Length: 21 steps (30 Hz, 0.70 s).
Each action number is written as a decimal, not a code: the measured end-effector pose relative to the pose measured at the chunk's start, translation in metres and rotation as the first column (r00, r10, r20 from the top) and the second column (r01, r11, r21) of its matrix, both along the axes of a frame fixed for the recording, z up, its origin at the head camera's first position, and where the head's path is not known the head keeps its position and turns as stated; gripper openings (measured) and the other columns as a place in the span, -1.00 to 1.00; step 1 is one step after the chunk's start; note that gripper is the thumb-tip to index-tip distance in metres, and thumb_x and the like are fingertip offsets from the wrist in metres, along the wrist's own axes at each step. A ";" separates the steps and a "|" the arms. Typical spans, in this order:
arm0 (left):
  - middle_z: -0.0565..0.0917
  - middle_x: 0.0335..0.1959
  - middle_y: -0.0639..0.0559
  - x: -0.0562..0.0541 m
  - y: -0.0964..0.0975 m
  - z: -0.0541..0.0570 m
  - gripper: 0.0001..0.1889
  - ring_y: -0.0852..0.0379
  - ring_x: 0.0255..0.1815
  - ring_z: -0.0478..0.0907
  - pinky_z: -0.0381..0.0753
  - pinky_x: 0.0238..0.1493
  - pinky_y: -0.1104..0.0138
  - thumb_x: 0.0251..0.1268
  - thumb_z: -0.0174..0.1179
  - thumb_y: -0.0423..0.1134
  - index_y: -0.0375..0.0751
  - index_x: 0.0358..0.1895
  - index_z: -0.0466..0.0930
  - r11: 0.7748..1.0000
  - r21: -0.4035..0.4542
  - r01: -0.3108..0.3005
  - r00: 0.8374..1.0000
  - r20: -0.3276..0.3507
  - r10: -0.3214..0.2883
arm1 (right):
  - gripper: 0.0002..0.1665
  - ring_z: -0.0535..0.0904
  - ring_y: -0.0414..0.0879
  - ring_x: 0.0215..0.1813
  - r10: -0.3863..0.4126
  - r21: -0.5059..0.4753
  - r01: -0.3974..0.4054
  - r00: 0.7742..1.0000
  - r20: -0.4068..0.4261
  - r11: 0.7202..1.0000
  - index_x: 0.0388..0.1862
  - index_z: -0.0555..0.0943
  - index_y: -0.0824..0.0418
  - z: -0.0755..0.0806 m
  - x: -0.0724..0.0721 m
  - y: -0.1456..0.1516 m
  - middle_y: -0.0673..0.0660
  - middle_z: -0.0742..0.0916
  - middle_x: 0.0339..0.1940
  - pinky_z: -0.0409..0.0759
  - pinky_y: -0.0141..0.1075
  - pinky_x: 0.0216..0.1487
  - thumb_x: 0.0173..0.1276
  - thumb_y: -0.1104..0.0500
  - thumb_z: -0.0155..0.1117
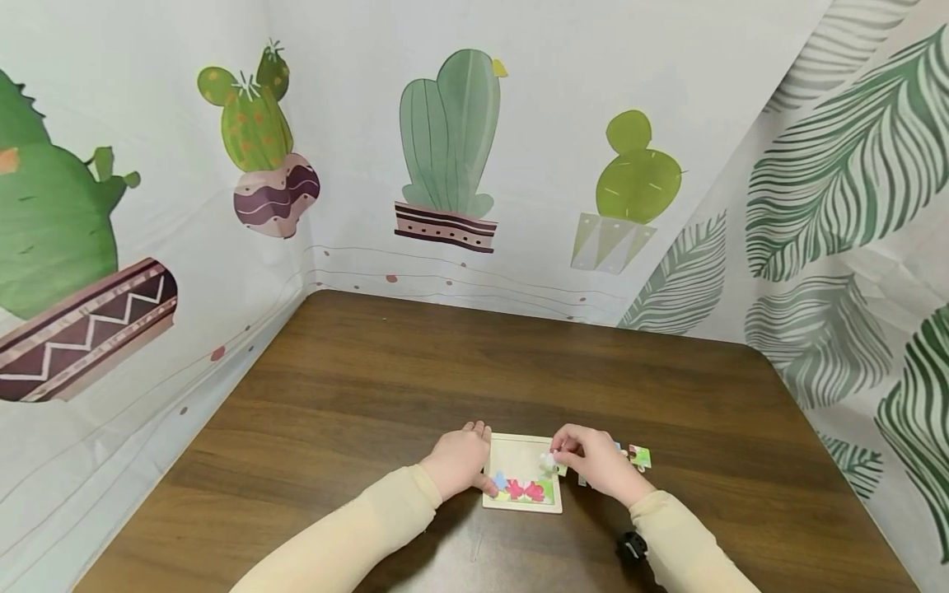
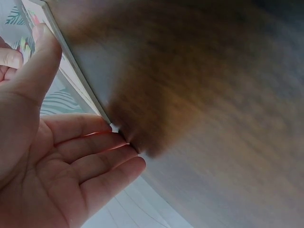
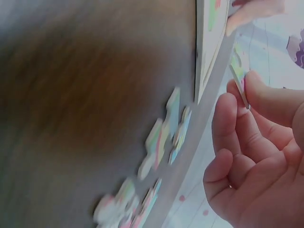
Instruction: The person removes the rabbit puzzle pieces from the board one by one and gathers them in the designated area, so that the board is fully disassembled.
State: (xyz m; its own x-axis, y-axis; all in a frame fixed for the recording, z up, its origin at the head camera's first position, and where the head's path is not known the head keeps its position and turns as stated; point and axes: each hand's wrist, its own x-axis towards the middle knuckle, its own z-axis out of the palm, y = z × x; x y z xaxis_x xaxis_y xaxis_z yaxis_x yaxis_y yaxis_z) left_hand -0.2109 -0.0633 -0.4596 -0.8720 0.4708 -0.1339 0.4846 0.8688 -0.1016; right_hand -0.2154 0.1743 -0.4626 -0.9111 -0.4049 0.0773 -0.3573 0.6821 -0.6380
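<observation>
While we pinch a puzzle piece (image 1: 549, 463) between the thumb and fingertips of the right hand (image 1: 595, 465), our left hand (image 1: 455, 461) lies along the left side of the square tray (image 1: 522, 507), its fingers straight and its thumb over the near left corner. The right grip is pressed together on the piece; the left grip is spread and pinches nothing.

What counts most, as we judge it, is how the piece lies to the tray: we have it over the right side, with the bare floor to its left, beyond the near row of laid pieces (image 1: 528, 492) with pink flowers. The right wrist view shows us the piece nearly edge-on and tilted, its visible long side running up out of the pinch; we cannot tell whether it touches the tray. Our right hand is the nearer, the left being across the tray. Loose pieces (image 3: 153, 147) lie on the desk (image 1: 356, 395) to the tray's right.
</observation>
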 end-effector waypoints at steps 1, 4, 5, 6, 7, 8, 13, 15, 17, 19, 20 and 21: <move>0.51 0.25 -0.11 0.000 0.000 0.000 0.05 0.05 0.27 0.45 0.59 0.00 0.36 -0.26 0.27 0.41 -0.31 0.29 0.42 1.000 -0.002 0.000 1.000 -0.002 0.000 | -0.87 0.43 -0.26 -0.45 -0.009 0.001 0.009 1.000 0.004 1.000 -0.35 0.58 0.08 0.001 0.000 0.002 -0.11 0.58 -0.52 0.44 -0.41 -0.45 0.21 0.30 0.33; 0.51 0.25 -0.10 0.000 0.000 0.001 0.05 0.05 0.27 0.45 0.59 -0.01 0.36 -0.27 0.27 0.41 -0.30 0.29 0.42 1.000 -0.006 -0.003 1.000 0.000 0.003 | -0.88 0.44 -0.27 -0.45 -0.022 0.002 0.022 1.000 0.005 1.000 -0.35 0.59 0.09 0.002 0.001 0.010 -0.10 0.59 -0.51 0.44 -0.41 -0.44 0.21 0.29 0.34; 0.51 0.25 -0.10 0.001 0.000 0.001 0.05 0.05 0.27 0.45 0.59 0.00 0.36 -0.26 0.27 0.41 -0.30 0.29 0.42 1.000 -0.005 -0.004 1.000 0.002 0.004 | -0.88 0.44 -0.28 -0.46 -0.024 0.001 0.024 1.000 0.003 1.000 -0.35 0.58 0.10 0.002 0.001 0.012 -0.10 0.59 -0.51 0.44 -0.41 -0.45 0.21 0.30 0.34; 0.51 0.25 -0.11 0.001 0.000 0.001 0.05 0.05 0.27 0.45 0.59 0.00 0.35 -0.26 0.28 0.41 -0.30 0.29 0.42 1.000 -0.002 -0.004 1.000 0.003 0.004 | -0.88 0.44 -0.29 -0.46 -0.023 0.000 0.023 1.000 -0.002 1.000 -0.35 0.58 0.10 0.002 0.001 0.015 -0.10 0.60 -0.50 0.45 -0.41 -0.45 0.21 0.30 0.33; 0.51 0.25 -0.11 0.001 0.000 0.002 0.04 0.05 0.27 0.45 0.59 0.00 0.35 -0.26 0.28 0.40 -0.30 0.29 0.42 1.000 0.001 -0.006 1.000 0.005 0.006 | -0.88 0.44 -0.30 -0.47 -0.021 -0.001 0.021 1.000 -0.009 1.000 -0.36 0.58 0.11 0.002 0.001 0.017 -0.09 0.60 -0.50 0.45 -0.42 -0.45 0.21 0.30 0.33; 0.50 0.25 -0.11 0.001 0.000 0.002 0.04 0.04 0.27 0.45 0.58 0.01 0.35 -0.25 0.29 0.39 -0.31 0.29 0.42 1.000 0.002 -0.006 1.000 0.007 0.006 | -0.88 0.44 -0.31 -0.47 -0.018 -0.004 0.018 1.000 -0.010 1.000 -0.36 0.58 0.12 0.002 0.001 0.020 -0.09 0.60 -0.50 0.45 -0.42 -0.45 0.21 0.31 0.33; 0.51 0.25 -0.14 -0.001 0.000 -0.002 0.04 0.02 0.26 0.45 0.57 0.04 0.32 -0.24 0.29 0.39 -0.33 0.28 0.41 1.000 0.019 0.003 1.000 0.008 -0.003 | -0.87 0.46 -0.30 -0.47 -0.025 -0.022 0.025 1.000 -0.002 0.999 -0.38 0.57 0.12 0.003 0.002 0.035 -0.07 0.60 -0.49 0.47 -0.41 -0.44 0.21 0.31 0.34; 0.50 0.25 -0.15 -0.001 0.000 -0.002 0.05 0.01 0.27 0.45 0.56 0.06 0.33 -0.24 0.28 0.40 -0.33 0.29 0.41 1.000 0.022 0.002 1.000 0.017 -0.002 | -0.89 0.47 -0.31 -0.46 -0.031 -0.018 0.031 1.000 -0.002 0.999 -0.38 0.58 0.12 0.003 0.002 0.042 -0.07 0.61 -0.49 0.46 -0.41 -0.42 0.21 0.30 0.34; 0.47 0.28 -0.14 0.000 0.001 0.001 0.04 0.02 0.30 0.42 0.54 0.09 0.34 -0.22 0.29 0.38 -0.33 0.31 0.38 1.000 0.017 -0.012 0.999 0.040 0.011 | -0.91 0.46 -0.31 -0.47 -0.036 -0.015 0.037 0.999 0.005 0.999 -0.38 0.59 0.12 0.004 0.003 0.049 -0.08 0.60 -0.49 0.45 -0.41 -0.43 0.22 0.28 0.34; 0.48 0.27 -0.14 0.000 0.001 -0.001 0.05 0.02 0.29 0.42 0.55 0.08 0.35 -0.23 0.28 0.39 -0.33 0.30 0.39 1.000 0.013 -0.010 0.999 0.033 0.010 | -0.92 0.45 -0.32 -0.47 -0.035 -0.009 0.035 0.999 0.010 0.999 -0.38 0.59 0.13 0.004 0.004 0.056 -0.09 0.60 -0.50 0.45 -0.42 -0.44 0.22 0.28 0.34; 0.48 0.27 -0.14 -0.001 0.001 -0.001 0.05 0.02 0.29 0.42 0.54 0.08 0.35 -0.23 0.28 0.40 -0.32 0.31 0.39 1.000 0.011 -0.011 0.999 0.033 0.011 | -0.92 0.45 -0.32 -0.47 -0.032 -0.008 0.032 0.999 0.011 0.999 -0.39 0.59 0.15 0.004 0.004 0.059 -0.08 0.60 -0.50 0.46 -0.42 -0.44 0.22 0.28 0.34; 0.47 0.28 -0.14 -0.001 0.000 -0.002 0.05 0.03 0.30 0.41 0.54 0.08 0.35 -0.23 0.27 0.40 -0.32 0.31 0.38 1.000 0.008 -0.011 0.999 0.032 0.011 | -0.92 0.45 -0.32 -0.48 -0.027 -0.010 0.027 0.999 0.017 1.000 -0.38 0.60 0.16 0.004 0.004 0.062 -0.08 0.60 -0.51 0.47 -0.41 -0.45 0.22 0.29 0.33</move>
